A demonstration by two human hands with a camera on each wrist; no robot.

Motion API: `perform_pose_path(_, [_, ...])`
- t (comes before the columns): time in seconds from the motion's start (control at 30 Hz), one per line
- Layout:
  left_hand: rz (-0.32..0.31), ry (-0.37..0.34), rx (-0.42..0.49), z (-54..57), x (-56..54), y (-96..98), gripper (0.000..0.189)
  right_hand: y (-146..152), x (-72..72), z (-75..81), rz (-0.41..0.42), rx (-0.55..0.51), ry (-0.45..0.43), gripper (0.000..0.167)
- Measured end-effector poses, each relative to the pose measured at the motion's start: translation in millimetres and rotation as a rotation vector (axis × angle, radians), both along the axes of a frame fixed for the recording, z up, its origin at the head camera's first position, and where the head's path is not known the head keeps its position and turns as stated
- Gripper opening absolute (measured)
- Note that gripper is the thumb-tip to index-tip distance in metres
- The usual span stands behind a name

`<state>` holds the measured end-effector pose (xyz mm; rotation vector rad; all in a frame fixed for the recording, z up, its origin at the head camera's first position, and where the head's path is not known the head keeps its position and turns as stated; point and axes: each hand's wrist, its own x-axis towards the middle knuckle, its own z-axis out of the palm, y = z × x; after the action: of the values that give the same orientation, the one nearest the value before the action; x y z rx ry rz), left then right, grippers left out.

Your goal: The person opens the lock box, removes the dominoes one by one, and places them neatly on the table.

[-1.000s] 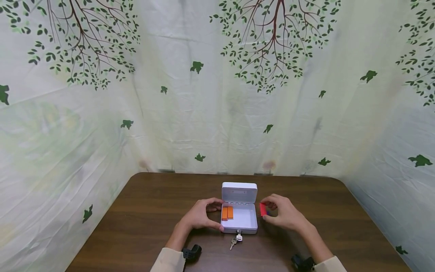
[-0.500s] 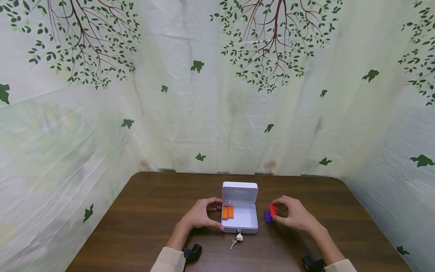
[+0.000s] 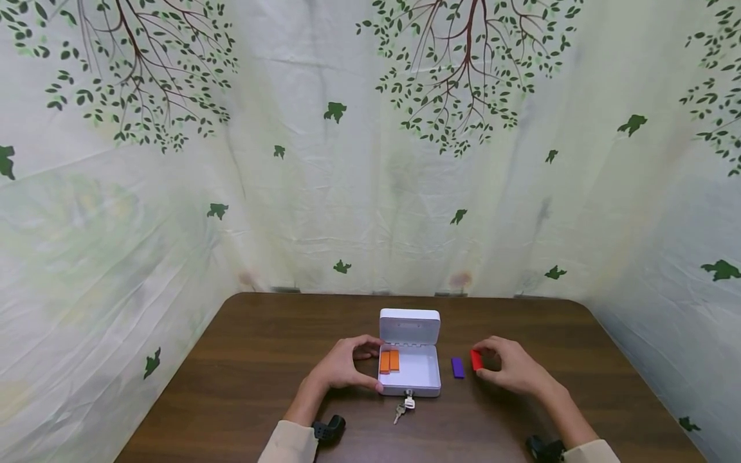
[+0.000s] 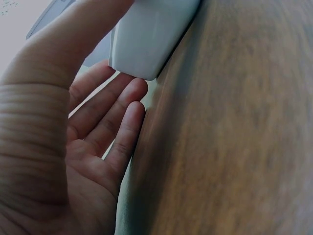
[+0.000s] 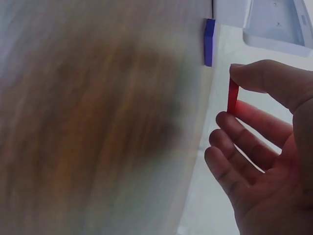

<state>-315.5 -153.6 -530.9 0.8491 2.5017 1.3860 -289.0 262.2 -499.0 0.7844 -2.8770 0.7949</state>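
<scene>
A white metal cash box (image 3: 421,368) stands on the table with its lid (image 3: 410,328) raised. Two orange blocks (image 3: 384,362) lie side by side in its left part. My left hand (image 3: 344,368) holds the box's left side, thumb at the front corner and fingers towards the back; in the left wrist view the fingertips meet the box's white wall (image 4: 144,36). My right hand (image 3: 515,368) pinches a flat red block (image 3: 476,360) between thumb and fingers, right of the box. Whether this block touches the table I cannot tell. A purple block (image 3: 458,368) lies between box and red block.
Keys (image 3: 399,410) hang from the lock at the box's front. The brown wooden table (image 3: 278,341) reaches back to a pale curtain (image 3: 370,193) printed with leaves and branches. Dark wrist cameras (image 3: 330,429) sit on both wrists.
My right hand has moved right, away from the box, carrying the red block. The purple block, mostly hidden before, has come fully into sight. My left hand stays at the box.
</scene>
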Motion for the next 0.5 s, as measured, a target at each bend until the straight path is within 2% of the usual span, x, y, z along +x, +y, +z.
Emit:
perform_pose_path(0.33, [0.013, 0.015, -0.018, 1.3, -0.8, -1.6, 0.080, 4.9, -2.8, -3.6, 0.010, 0.050, 0.004, 0.039])
perform_pose_path(0.5, [-0.003, 0.023, -0.012, -0.1, -0.7, -1.3, 0.080, 2.6, -2.6, -6.7, 0.025, 0.043, -0.028, 0.039])
